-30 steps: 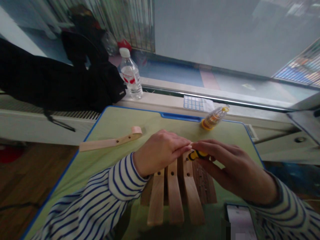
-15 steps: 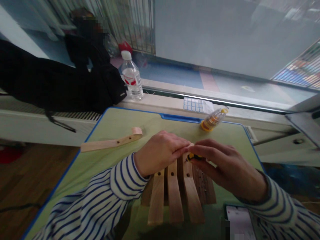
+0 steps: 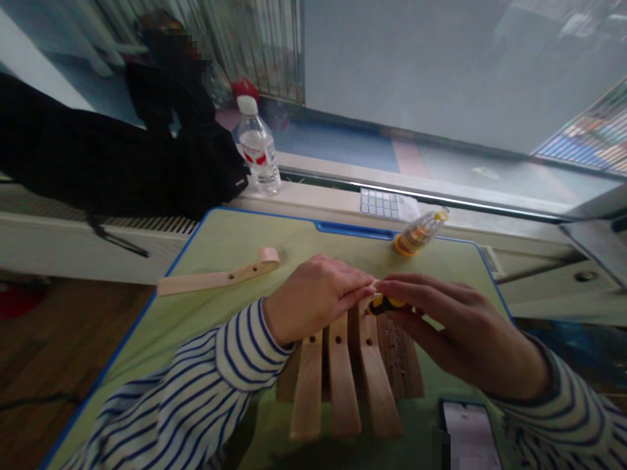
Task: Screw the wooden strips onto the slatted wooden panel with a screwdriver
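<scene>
My left hand (image 3: 318, 294) lies across the far part of three light wooden strips, its fingers closed on the far end of the right-hand wooden strip (image 3: 379, 391). The left wooden strip (image 3: 307, 391) and the middle wooden strip (image 3: 345, 398) run beside it, each with a dark hole. Between the fingers of my right hand (image 3: 445, 320) is a short yellow-and-black screwdriver (image 3: 385, 304), its tip low over the right strip. Both hands' fingertips meet there. Under the strips is a dark brown wooden board (image 3: 409, 359) with several small metal screws on its right part.
Another wooden strip (image 3: 206, 282) with a curled end lies at the left of the green table (image 3: 230, 238). A clear container with a yellow base (image 3: 416, 235) stands at the back right. A phone (image 3: 470, 431) is at the front right; a water bottle (image 3: 259, 153) stands on the sill.
My right hand has shifted slightly right and turned, so more of the screwdriver shows. My left hand and the strips have stayed in place.
</scene>
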